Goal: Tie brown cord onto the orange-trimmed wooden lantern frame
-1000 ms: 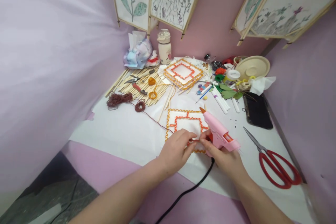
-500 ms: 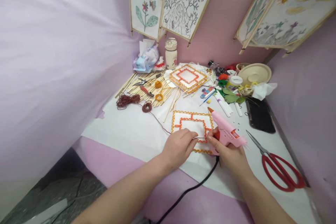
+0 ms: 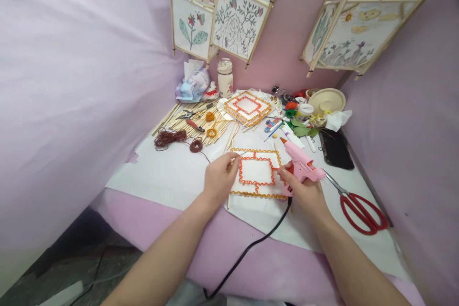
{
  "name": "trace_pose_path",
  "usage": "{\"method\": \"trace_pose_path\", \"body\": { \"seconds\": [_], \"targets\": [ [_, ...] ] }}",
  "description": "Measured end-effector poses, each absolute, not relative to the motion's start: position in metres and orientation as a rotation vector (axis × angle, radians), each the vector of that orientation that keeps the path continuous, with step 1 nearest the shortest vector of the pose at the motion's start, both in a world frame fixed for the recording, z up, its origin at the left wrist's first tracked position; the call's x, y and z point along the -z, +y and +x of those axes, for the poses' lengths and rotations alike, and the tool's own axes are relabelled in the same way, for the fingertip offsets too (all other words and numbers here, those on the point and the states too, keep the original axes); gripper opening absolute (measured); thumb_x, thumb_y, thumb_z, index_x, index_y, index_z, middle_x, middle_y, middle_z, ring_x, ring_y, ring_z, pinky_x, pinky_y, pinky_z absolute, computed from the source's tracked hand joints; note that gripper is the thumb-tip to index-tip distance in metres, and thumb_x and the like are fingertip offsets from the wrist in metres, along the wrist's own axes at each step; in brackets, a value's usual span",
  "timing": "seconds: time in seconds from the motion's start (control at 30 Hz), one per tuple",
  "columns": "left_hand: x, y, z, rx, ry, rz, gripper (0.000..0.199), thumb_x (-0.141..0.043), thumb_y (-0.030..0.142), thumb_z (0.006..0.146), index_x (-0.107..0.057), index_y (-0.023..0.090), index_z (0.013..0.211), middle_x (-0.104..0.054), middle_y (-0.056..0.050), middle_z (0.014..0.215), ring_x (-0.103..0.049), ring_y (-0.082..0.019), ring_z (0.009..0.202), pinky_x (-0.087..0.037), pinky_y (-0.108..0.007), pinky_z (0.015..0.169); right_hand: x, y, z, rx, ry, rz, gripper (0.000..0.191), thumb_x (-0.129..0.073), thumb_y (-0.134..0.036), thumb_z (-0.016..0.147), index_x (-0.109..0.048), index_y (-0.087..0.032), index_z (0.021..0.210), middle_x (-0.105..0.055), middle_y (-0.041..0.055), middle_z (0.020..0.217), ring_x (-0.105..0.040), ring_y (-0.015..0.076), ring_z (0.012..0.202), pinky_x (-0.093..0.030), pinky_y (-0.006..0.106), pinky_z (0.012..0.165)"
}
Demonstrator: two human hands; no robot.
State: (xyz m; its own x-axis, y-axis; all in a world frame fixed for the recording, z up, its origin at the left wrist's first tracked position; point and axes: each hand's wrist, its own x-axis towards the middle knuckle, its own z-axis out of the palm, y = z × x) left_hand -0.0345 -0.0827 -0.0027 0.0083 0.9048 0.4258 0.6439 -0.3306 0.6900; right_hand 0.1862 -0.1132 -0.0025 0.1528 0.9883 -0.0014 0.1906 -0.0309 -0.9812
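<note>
My right hand point(image 3: 306, 196) is wrapped round a pink hot glue gun point(image 3: 304, 165), whose nozzle points up and left over the panel's right side. A black cable point(image 3: 247, 251) runs from its handle toward the table's front edge. My left hand point(image 3: 220, 177) is closed in a pinch at the upper left of a white panel point(image 3: 256, 171) edged with wavy yellow and orange cord on thin sticks. Brown cord point(image 3: 204, 155) leads from a small coil point(image 3: 196, 145) to my left hand, which hides most of the cord's end.
Behind lie thin wooden sticks point(image 3: 172, 122), pliers point(image 3: 193, 123), a brown cord bundle point(image 3: 168, 137) and a second decorated panel point(image 3: 248, 107). To the right are red-handled scissors point(image 3: 362, 210), a phone point(image 3: 336, 149) and markers point(image 3: 292, 135). A bottle point(image 3: 225, 79) stands at the back, below hanging pictures point(image 3: 234, 21).
My left hand has moved from the panel's lower middle to its upper left corner, away from my right hand. My right hand still holds the glue gun. The camera view has shifted.
</note>
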Motion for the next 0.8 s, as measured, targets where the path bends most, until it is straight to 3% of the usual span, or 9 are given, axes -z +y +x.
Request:
{"method": "trace_pose_path", "body": {
  "seconds": [0.13,0.57,0.8],
  "targets": [
    [0.004,-0.065,-0.051,-1.281,1.774,1.822,0.021,-0.054,0.034,0.088,-0.070,0.021,0.092,-0.057,0.002,0.060,-0.051,-0.013,0.057,-0.035,-0.025,0.058,0.005,-0.111,0.186,-0.975,-1.235,-1.423,0.028,-0.063,-0.047,0.081,-0.059,-0.021,0.086,-0.062,0.0020,0.081,-0.058,0.0171,0.074,-0.045,0.028,0.066],
    [0.017,-0.053,-0.057,-1.152,1.892,1.847,0.021,-0.054,0.033,0.085,-0.072,0.023,0.090,-0.066,-0.001,0.068,-0.055,-0.015,0.062,-0.033,-0.026,0.061,0.008,-0.110,0.183,-0.976,-1.307,-1.442,0.022,-0.059,-0.042,0.079,-0.058,-0.022,0.088,-0.062,0.0015,0.089,-0.053,0.0156,0.070,-0.043,0.027,0.061],
    [0.020,-0.050,-0.062,-1.338,1.749,1.777,0.015,-0.055,0.028,0.084,-0.067,0.021,0.081,-0.064,-0.002,0.069,-0.055,-0.017,0.064,-0.035,-0.028,0.063,0.004,-0.107,0.187,-0.985,-1.152,-1.446,0.021,-0.063,-0.040,0.076,-0.060,-0.020,0.082,-0.056,-0.0017,0.072,-0.050,0.0147,0.065,-0.040,0.026,0.059]
  ]
}}
